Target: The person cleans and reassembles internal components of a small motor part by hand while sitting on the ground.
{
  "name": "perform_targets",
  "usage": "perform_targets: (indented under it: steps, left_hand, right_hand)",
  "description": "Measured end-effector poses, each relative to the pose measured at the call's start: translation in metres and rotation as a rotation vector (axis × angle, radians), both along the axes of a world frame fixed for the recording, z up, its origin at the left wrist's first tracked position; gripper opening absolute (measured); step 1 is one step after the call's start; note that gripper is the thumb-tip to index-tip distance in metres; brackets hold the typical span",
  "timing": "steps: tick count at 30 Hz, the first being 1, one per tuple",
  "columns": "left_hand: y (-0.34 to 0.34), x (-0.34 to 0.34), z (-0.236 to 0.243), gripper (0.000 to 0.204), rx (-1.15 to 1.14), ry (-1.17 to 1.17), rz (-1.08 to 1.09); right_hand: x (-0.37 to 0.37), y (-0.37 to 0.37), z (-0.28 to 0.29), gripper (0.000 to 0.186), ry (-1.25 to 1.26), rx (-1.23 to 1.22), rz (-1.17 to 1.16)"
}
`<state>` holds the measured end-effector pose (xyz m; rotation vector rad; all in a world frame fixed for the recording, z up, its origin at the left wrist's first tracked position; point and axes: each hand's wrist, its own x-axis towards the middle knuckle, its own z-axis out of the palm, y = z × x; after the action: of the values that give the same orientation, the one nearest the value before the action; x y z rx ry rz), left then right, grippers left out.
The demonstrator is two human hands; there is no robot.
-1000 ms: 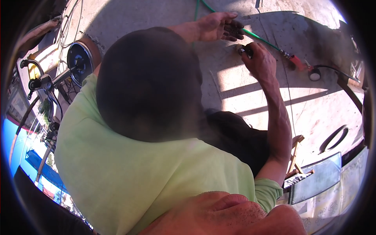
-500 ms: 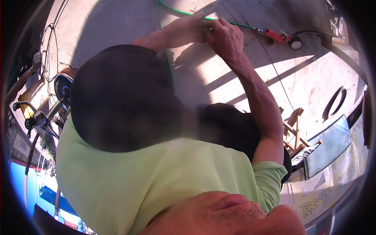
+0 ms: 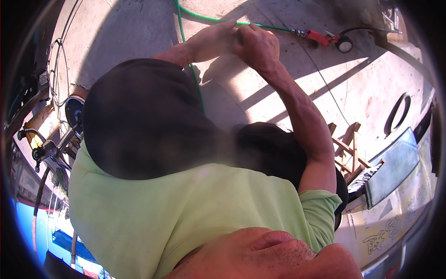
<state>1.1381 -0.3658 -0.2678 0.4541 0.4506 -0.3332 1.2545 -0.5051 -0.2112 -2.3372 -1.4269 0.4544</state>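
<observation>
the left hand (image 3: 211, 43) meets the right hand (image 3: 261, 46); i can't make out whether their fingers clamp anything. just beyond, the green hose (image 3: 209, 19) crosses the floor (image 3: 139, 32), likely light and bendy, best held near its fitting (image 3: 298, 32).

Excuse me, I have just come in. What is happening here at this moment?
A person in a light green shirt has both bare hands together over a concrete floor. The right hand meets the left hand at its fingers; whatever they may hold is hidden. Just beyond them, a green hose runs to a red tool with a round gauge, which neither hand touches.
</observation>
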Motion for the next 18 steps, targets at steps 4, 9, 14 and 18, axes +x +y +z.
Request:
perform_targets:
  steps: [4,9,14,18]
  left_hand:
    - [0.003,-0.004,-0.002,0.051,0.549,-0.184,-0.065]
    - [0.014,-0.005,-0.02,0.03,0.057,0.078,0.093]
    - [0.012,-0.003,-0.014,0.04,0.136,0.199,0.144]
    - [0.013,0.0,-0.014,0.041,0.134,0.204,0.141]
  right_hand:
    - [0.001,-0.001,0.025,0.02,0.116,-0.052,-0.041]
    - [0.014,-0.03,0.008,0.02,0.101,-0.228,-0.056]
    - [0.009,-0.03,0.003,0.022,0.115,-0.248,-0.041]
    - [0.009,-0.03,-0.006,0.023,0.087,-0.265,-0.028]
